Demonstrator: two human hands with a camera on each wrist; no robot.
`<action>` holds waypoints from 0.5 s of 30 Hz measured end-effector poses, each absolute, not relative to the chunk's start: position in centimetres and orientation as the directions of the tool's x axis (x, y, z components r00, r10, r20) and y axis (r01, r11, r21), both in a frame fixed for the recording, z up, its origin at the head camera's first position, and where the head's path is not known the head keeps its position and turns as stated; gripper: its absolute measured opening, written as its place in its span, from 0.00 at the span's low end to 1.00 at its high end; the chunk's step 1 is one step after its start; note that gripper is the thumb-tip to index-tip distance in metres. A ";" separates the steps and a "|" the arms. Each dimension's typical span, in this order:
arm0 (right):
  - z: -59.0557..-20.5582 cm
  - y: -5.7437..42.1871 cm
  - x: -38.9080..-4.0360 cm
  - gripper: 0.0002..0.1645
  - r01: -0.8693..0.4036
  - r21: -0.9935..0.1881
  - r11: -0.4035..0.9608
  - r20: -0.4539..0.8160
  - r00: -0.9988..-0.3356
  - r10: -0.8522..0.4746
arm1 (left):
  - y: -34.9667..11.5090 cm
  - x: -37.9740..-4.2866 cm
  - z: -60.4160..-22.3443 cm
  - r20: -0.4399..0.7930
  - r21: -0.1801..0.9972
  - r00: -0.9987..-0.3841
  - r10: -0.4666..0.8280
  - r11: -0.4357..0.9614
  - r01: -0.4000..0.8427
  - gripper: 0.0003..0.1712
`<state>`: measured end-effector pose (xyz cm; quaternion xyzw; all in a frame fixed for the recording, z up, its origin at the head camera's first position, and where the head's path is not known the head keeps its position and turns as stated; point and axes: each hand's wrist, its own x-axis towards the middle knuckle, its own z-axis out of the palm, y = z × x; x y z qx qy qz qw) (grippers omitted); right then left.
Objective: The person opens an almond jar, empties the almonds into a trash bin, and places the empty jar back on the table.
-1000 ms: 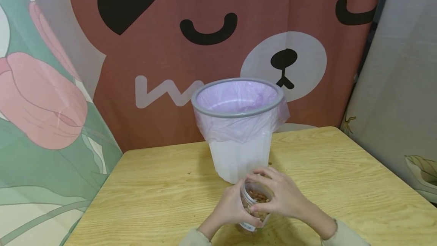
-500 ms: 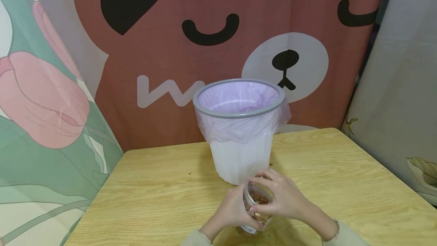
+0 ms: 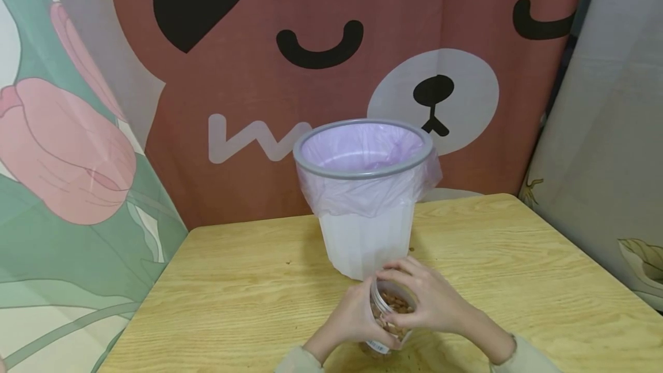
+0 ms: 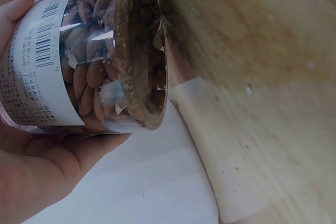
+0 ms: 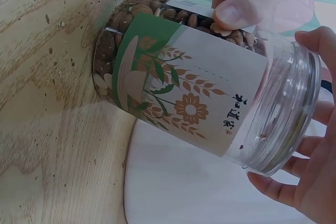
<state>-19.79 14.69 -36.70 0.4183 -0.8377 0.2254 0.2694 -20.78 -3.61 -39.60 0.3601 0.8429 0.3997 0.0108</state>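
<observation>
A clear plastic jar point(image 3: 378, 347) of almonds point(image 3: 397, 303) leans in both hands, low in the head view before the bin. My left hand point(image 3: 348, 318) grips its side, thumb across the label. Curled over the mouth from the right, my right hand point(image 3: 432, 298) holds the threaded rim. The left wrist view shows a white barcode label point(image 4: 42, 51) and almonds packed toward the base, which is close over the table. On the other side, in the right wrist view, is a printed label point(image 5: 184, 93) with wheat and a flower; the jar's neck point(image 5: 283, 114) holds no almonds.
A white bin point(image 3: 365, 240) lined with a thin purple bag point(image 3: 362, 194) under a grey rim stands just beyond the hands. Small brown crumbs point(image 5: 72, 64) dot the wooden table point(image 3: 233, 292). Behind hangs a curtain point(image 3: 238, 91) with a bear print.
The almonds seen through the jar's mouth lie differently than before. Both hands keep their grip and the jar has shifted only slightly.
</observation>
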 end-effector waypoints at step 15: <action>-36.3 14.6 -19.4 0.37 -0.721 -0.126 0.681 0.641 -0.584 -0.499 | -3.8 -20.9 -39.1 0.232 0.713 -0.719 0.656 0.388 0.584 0.51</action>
